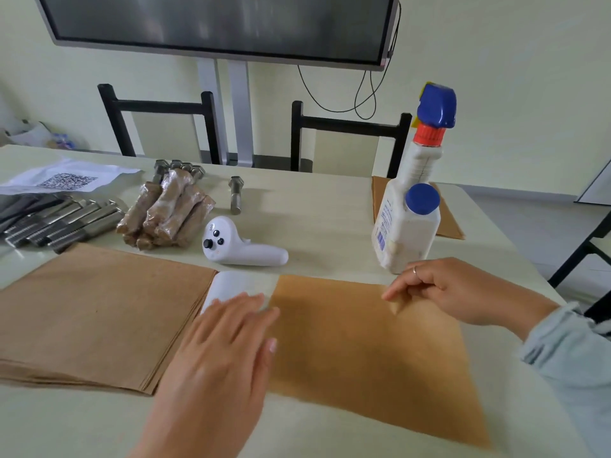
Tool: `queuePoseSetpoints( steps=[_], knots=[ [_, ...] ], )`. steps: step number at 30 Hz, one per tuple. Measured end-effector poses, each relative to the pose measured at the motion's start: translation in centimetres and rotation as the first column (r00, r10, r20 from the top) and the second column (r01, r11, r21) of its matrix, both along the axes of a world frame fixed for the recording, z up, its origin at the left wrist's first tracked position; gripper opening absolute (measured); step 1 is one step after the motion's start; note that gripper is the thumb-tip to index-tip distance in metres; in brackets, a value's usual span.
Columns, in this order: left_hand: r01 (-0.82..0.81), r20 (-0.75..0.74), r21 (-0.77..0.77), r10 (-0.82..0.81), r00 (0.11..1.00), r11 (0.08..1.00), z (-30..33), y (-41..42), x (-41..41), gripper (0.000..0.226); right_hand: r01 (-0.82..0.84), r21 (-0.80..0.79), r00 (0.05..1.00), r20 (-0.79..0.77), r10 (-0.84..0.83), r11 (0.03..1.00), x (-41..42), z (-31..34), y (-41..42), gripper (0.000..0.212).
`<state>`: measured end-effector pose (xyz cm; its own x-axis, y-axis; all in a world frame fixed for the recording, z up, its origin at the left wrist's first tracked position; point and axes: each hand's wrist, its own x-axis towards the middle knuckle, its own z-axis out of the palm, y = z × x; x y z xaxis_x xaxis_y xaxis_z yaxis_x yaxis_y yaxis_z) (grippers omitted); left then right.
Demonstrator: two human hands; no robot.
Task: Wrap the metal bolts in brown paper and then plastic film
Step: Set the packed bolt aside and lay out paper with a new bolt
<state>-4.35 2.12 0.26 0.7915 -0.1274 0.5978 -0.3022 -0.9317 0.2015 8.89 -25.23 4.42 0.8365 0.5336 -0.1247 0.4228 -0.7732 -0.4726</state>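
A single sheet of brown paper (370,355) lies flat on the table in front of me. My left hand (221,352) rests open and flat at the sheet's left edge, partly over a white roll of plastic film (231,285). My right hand (456,289) touches the sheet's far right corner with its fingertips, fingers loosely curled. A stack of brown paper sheets (96,312) lies to the left. Bare metal bolts (59,223) lie at the far left, and one bolt (236,198) lies alone further back. Several wrapped bolts (168,213) are piled beside them.
A white handheld controller (241,246) lies behind the film roll. A white spray bottle (413,200) with a blue trigger head stands right behind my right hand. More brown paper (449,223) lies behind it. A QR-code sheet (69,180) sits far left. Two black chairs (347,137) stand beyond the table.
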Motion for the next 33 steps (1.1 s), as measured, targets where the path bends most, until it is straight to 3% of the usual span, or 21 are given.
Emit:
queuePoseSetpoints(
  steps=[4, 6, 10, 13, 18, 23, 26, 29, 31, 33],
  knots=[
    [0.201, -0.043, 0.155, -0.196, 0.98, 0.967, -0.5, -2.3, 0.4, 0.04, -0.044, -0.008, 0.999, 0.006, 0.044, 0.999, 0.5, 0.1, 2.0, 0.064],
    [0.239, -0.114, 0.21, -0.219, 0.969, 0.948, -0.5, -2.9, 0.7, 0.038, -0.065, -0.016, 0.998, 0.001, 0.065, 0.998, 0.6, 0.0, 2.7, 0.062],
    [0.217, -0.207, 0.249, -0.167, 0.964, 0.944, -1.7, -3.6, 0.8, 0.044, -0.061, -0.024, 0.997, 0.039, 0.062, 0.998, 0.7, -0.6, 3.3, 0.049],
    [0.165, -0.205, 0.216, -0.121, 0.971, 0.962, -2.7, -4.3, 0.6, 0.048, 0.008, 0.02, 0.976, 0.216, -0.012, 1.0, 0.3, -1.2, 3.2, 0.029],
    [0.094, -0.226, 0.221, -0.043, 0.973, 0.971, -2.9, -5.5, 0.2, 0.049, 0.03, 0.043, 0.93, 0.364, -0.044, 0.999, -1.9, -2.5, 3.1, 0.028],
    [0.097, -0.288, 0.226, -0.028, 0.957, 0.969, -3.1, -6.2, 0.1, 0.053, 0.283, 0.104, 0.897, 0.323, -0.302, 0.953, -3.8, -3.4, 0.1, 0.034],
    [0.134, -0.299, 0.208, -0.068, 0.952, 0.969, -3.2, -6.0, 0.1, 0.054, 0.438, 0.014, 0.841, 0.346, -0.415, 0.899, -4.5, -3.9, -1.5, 0.037],
    [0.128, -0.2, 0.255, -0.077, 0.977, 0.959, -2.9, -5.2, 0.3, 0.055, 0.281, 0.021, 0.883, 0.387, -0.267, 0.959, -5.2, -3.7, -1.0, 0.045],
    [0.091, -0.188, 0.26, -0.042, 0.981, 0.961, -1.9, -4.0, 0.8, 0.06, 0.104, -0.007, 0.952, 0.292, -0.098, 0.995, -5.7, -3.7, 0.0, 0.05],
    [0.024, -0.224, 0.281, 0.041, 0.974, 0.959, -0.8, -2.6, 1.3, 0.069, 0.024, -0.131, 0.979, 0.206, 0.003, 0.991, -5.9, -4.5, 0.3, 0.05]
  ],
)
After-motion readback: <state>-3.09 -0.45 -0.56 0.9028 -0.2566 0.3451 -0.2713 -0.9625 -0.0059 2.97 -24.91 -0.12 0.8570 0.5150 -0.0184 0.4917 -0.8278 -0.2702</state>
